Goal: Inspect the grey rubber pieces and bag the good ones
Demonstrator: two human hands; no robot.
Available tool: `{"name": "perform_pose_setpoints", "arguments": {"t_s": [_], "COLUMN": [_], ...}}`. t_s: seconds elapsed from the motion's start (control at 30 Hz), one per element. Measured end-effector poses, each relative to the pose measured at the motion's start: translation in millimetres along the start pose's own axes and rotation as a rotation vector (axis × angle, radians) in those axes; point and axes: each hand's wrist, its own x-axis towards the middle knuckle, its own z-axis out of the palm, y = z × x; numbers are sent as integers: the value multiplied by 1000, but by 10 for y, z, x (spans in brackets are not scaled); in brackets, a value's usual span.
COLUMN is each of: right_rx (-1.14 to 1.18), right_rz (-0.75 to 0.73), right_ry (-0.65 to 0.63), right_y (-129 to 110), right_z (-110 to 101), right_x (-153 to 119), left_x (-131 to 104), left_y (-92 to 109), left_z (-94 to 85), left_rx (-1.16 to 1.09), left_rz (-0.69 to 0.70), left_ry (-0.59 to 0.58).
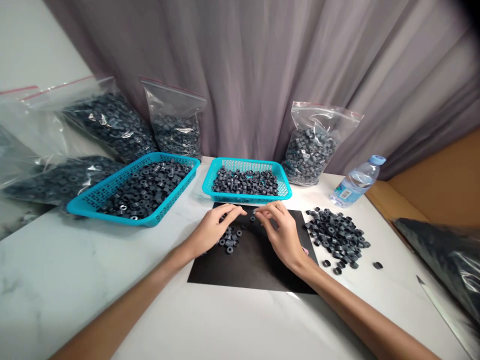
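Close fingertip work on a white desk (232,325)

A black sheet (240,272) lies flat on the desk, with the large blue basket (108,217) beyond it on the left and the small blue basket (247,197) just past its far edge, both loaded with dark rings. Working low over the sheet seems wise, since a dropped ring would likely roll; the right forearm is best kept clear of the loose heap (339,237) on the right.

The left grip (213,223) has thumb and forefinger drawn close; the right grip (280,227) is curled, fingertips near together. Whether either pinches a ring I cannot tell. Beneath the left lies a cluster of rings (229,242), and a single ring (252,219) sits between the two.
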Motion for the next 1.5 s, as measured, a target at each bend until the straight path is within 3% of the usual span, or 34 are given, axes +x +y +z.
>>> {"name": "perform_pose_setpoints", "arguments": {"t_s": [0.07, 0.2, 0.3, 0.53, 0.77, 1.07, 1.27, 1.5], "right_rx": [-15, -72, -87, -139, -56, 96, 277, 335], "right_rz": [-63, -201, -266, -311, -253, -27, 119, 220], "right_ry": [-7, -95, -222, -422, -591, -480, -512, -478], "right_y": [-116, -225, -204, -147, -141, -211, -192, -158], "right_z": [-52, -168, -254, -344, -461, -651, -531, -400], "right_x": [-34, -48, -8, 48, 134, 289, 236, 171], "left_x": [-34, -109, -149, -164, -181, -176, -176, -161], "left_y": [47, 176, 251, 325, 290, 288, 275, 281], "left_z": [39, 107, 137, 190, 235, 232, 239, 251], "left_rx": [-210, -913, -1084, -1046, -1018, -1037, -1053, -1064], "left_rz": [-102, -446, -543, -633, -646, -635, -637, -638], "left_ry": [-19, -187, -230, -237, -209, -272, -297, -249]}}
